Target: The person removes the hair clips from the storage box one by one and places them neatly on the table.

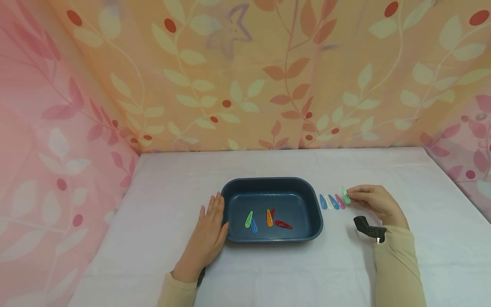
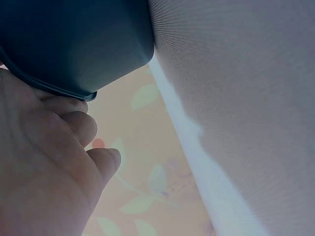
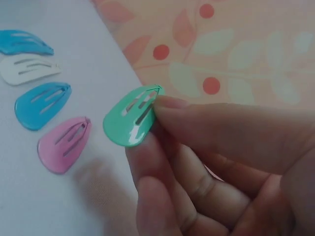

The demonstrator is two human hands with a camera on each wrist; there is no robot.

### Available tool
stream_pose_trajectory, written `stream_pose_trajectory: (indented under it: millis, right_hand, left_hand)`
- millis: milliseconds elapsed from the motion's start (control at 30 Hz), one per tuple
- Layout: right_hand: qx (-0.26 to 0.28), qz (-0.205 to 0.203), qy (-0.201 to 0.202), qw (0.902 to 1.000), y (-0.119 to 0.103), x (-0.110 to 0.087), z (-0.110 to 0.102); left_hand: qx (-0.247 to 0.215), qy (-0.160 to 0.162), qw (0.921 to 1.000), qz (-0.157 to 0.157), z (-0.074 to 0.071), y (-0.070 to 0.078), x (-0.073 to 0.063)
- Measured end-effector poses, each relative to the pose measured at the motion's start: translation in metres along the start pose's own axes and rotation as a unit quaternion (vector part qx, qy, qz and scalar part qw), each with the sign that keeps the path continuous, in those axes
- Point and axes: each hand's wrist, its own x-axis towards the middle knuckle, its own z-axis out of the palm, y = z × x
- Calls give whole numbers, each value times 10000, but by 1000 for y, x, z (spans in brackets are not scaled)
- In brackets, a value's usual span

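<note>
My right hand (image 1: 377, 202) pinches a green snap hair clip (image 3: 130, 118) between thumb and fingers, at the right end of a row of clips. The row holds a blue clip (image 1: 323, 201), a white clip (image 1: 328, 202), another blue clip (image 1: 333, 202) and a pink clip (image 1: 340, 201). With straight fingers, my left hand (image 1: 207, 232) rests against the left rim of a dark blue tray (image 1: 268, 239). Inside the tray lie a green clip (image 1: 249, 219), a blue clip (image 1: 254, 225), an orange clip (image 1: 270, 218) and red clips (image 1: 284, 224).
A white cloth (image 1: 284, 273) covers the table. Behind it hangs a leaf-patterned curtain (image 1: 238, 85), with pink patterned cloth (image 1: 57, 170) at the left side. A black camera mount (image 1: 368, 229) sits on the right wrist.
</note>
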Motion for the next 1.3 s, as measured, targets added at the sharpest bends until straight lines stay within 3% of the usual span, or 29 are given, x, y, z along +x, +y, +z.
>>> stream_pose_trajectory:
  millis: [400,800,1300]
  right_hand:
    - [-963,438,191,9942,6,4,6]
    - [-1156,381,366,9919,4,5,10]
    - [-1757,637,566,9808,1,4,6]
  left_hand:
    - [-49,-56,10000,-32,0,0,0]
    - [-60,-73,9999,-60,0,0,-1]
    - [-16,5,10000,31,-1,0,-1]
